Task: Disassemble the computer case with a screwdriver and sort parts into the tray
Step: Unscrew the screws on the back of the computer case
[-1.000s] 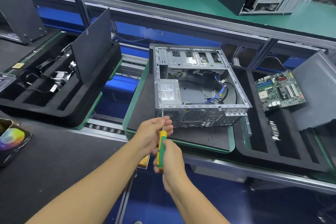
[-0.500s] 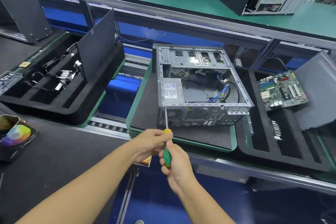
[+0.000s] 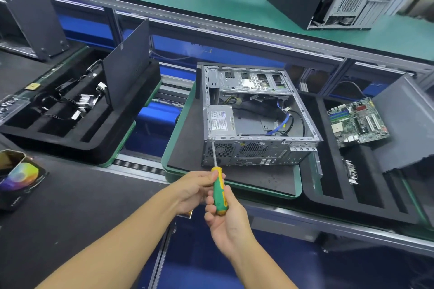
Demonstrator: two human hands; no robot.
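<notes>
Your hands have slid back down the shaft: your right hand [image 3: 226, 217] grips the screwdriver [image 3: 219, 191] handle, your left hand [image 3: 196, 186] pinches its top. Keep the tip square and pressed into the rear corner of the computer case [image 3: 253, 124], beside the tray [image 3: 333, 206].

Screwdriver [image 3: 219, 192] tip at rear corner of computer case [image 3: 258, 150]: too small to tell if seated in a screw. Right hand [image 3: 229, 220] fingers hidden behind handle. Power supply label [image 3: 222, 121] print unreadable. Right-side tray [image 3: 328, 195] cut off by frame edge; colourful box [image 3: 18, 178] cut off at left.
</notes>
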